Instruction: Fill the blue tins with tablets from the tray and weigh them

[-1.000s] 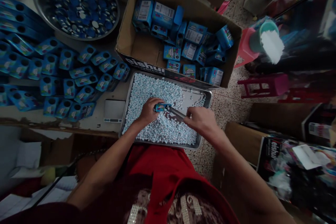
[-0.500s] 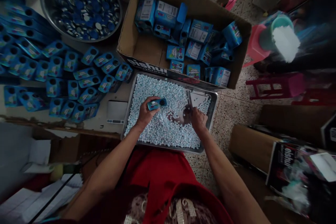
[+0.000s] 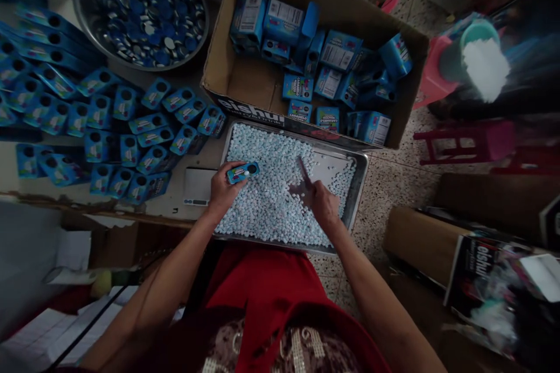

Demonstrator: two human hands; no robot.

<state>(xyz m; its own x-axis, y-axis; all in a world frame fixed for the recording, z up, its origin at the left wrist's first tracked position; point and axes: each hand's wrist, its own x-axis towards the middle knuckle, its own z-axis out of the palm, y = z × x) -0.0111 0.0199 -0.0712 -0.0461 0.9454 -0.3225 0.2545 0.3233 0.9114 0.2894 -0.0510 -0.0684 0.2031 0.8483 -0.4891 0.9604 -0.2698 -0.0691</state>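
My left hand point(image 3: 222, 191) is closed around a small blue candy box point(image 3: 238, 173) with a dark round hole in its top. A single white piece sits on that box, beside the hole. Below it, small pale-blue and white candies point(image 3: 258, 210) cover most of a shallow metal tray point(image 3: 361, 178). At the tray's right part, my right hand point(image 3: 325, 205) grips a dark, thin-edged tool point(image 3: 304, 170), perhaps a scoop or scraper; its exact kind is unclear. The tool's edge is among the candies, next to a bared patch of tray bottom.
A digital scale point(image 3: 196, 183) lies left of the tray. Several blue boxes with holes point(image 3: 153, 160) stand on the table point(image 3: 175, 210) farther left. A metal bowl point(image 3: 199, 49) holds blue and silver discs. Behind the tray, a cardboard carton point(image 3: 251, 84) contains more blue boxes.
My left hand has moved left with the candy box, toward the tray's left edge. My right hand has shifted slightly left with the tool, which now tilts more leftward.
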